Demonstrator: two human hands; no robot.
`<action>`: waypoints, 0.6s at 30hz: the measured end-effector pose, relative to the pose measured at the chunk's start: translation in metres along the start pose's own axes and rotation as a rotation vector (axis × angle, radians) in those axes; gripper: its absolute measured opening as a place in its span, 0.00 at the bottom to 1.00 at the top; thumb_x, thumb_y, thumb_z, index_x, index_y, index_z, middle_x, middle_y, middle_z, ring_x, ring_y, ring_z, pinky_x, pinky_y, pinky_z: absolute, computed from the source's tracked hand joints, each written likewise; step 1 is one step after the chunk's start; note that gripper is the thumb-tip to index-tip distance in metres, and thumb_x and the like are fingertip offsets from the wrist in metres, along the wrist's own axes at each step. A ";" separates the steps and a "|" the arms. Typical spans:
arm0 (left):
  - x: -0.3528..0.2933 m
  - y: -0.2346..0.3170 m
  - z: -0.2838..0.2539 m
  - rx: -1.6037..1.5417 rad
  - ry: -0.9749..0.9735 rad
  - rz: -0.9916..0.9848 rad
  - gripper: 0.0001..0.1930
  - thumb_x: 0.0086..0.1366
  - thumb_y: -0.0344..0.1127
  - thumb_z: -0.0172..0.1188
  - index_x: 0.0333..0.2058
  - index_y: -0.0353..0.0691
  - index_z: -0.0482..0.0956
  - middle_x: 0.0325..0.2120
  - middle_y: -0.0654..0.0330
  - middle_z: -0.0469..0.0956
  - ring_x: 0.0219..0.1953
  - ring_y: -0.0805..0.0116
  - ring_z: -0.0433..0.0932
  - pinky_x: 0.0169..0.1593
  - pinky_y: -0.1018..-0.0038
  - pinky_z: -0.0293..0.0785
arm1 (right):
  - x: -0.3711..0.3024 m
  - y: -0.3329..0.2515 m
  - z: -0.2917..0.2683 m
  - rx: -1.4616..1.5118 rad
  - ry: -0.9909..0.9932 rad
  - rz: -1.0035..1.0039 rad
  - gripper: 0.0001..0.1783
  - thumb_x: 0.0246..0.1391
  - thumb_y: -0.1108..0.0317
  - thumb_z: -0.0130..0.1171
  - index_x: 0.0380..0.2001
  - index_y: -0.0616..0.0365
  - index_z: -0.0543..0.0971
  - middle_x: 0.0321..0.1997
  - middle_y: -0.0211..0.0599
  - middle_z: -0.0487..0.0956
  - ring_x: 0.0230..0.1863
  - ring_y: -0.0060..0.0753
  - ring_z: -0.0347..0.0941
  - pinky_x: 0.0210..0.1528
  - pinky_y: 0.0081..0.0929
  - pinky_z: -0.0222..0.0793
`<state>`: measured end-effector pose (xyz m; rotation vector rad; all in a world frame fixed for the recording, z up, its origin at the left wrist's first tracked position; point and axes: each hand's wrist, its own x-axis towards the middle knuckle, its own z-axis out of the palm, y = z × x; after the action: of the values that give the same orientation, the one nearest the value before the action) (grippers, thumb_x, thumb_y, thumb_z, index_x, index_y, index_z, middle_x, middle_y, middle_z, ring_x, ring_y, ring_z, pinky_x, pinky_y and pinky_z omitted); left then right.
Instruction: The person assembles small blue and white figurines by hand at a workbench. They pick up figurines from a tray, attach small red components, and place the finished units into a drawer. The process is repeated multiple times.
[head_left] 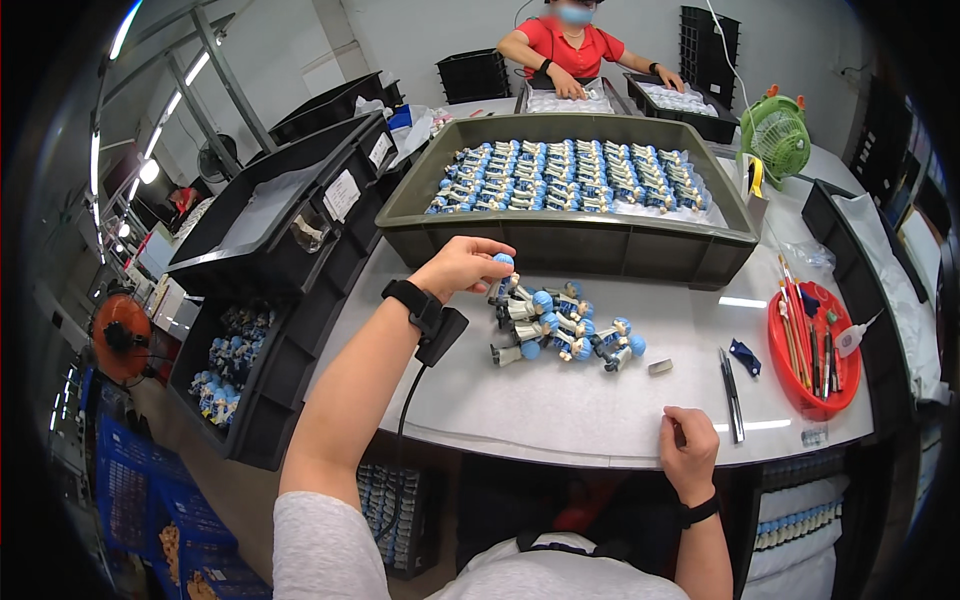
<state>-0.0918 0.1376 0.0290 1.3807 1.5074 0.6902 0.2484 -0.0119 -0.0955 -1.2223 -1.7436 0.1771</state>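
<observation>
My left hand reaches over the table and pinches a small blue-headed figurine between thumb and fingers, close to the tray's near wall. Just beside it lies a loose pile of similar figurines with blue heads, blue-patterned tops and pale legs. My right hand rests at the table's front edge with its fingers curled closed; whether anything is inside them is hidden. A large grey-green tray behind the pile holds figurines laid in neat rows on white sheeting.
A small grey block, pens and a red dish of brushes lie to the right. A green fan stands behind. Black bins line the left side. Across the table, a person in red handles white trays.
</observation>
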 end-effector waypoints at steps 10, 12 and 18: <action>-0.012 -0.008 -0.008 -0.084 0.039 0.023 0.16 0.55 0.34 0.66 0.41 0.39 0.74 0.32 0.63 0.77 0.34 0.77 0.75 0.38 0.80 0.72 | -0.001 -0.003 0.001 0.011 0.008 -0.016 0.06 0.43 0.81 0.58 0.28 0.63 0.76 0.23 0.40 0.75 0.22 0.38 0.70 0.26 0.30 0.66; -0.023 -0.004 -0.008 -0.101 0.065 0.091 0.15 0.55 0.33 0.66 0.39 0.38 0.74 0.32 0.62 0.77 0.34 0.76 0.75 0.38 0.80 0.72 | 0.000 -0.001 -0.001 0.022 0.018 -0.026 0.06 0.43 0.81 0.58 0.28 0.62 0.77 0.23 0.40 0.75 0.23 0.38 0.71 0.26 0.30 0.66; -0.097 -0.010 0.028 -0.143 0.088 0.298 0.15 0.58 0.27 0.59 0.44 0.33 0.74 0.29 0.62 0.76 0.28 0.79 0.71 0.33 0.82 0.67 | 0.001 0.005 0.000 0.016 0.007 -0.006 0.07 0.41 0.80 0.59 0.28 0.62 0.77 0.24 0.39 0.76 0.24 0.39 0.72 0.27 0.30 0.68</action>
<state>-0.0792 0.0371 0.0346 1.4953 1.3025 1.0365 0.2515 -0.0085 -0.0976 -1.2048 -1.7361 0.1827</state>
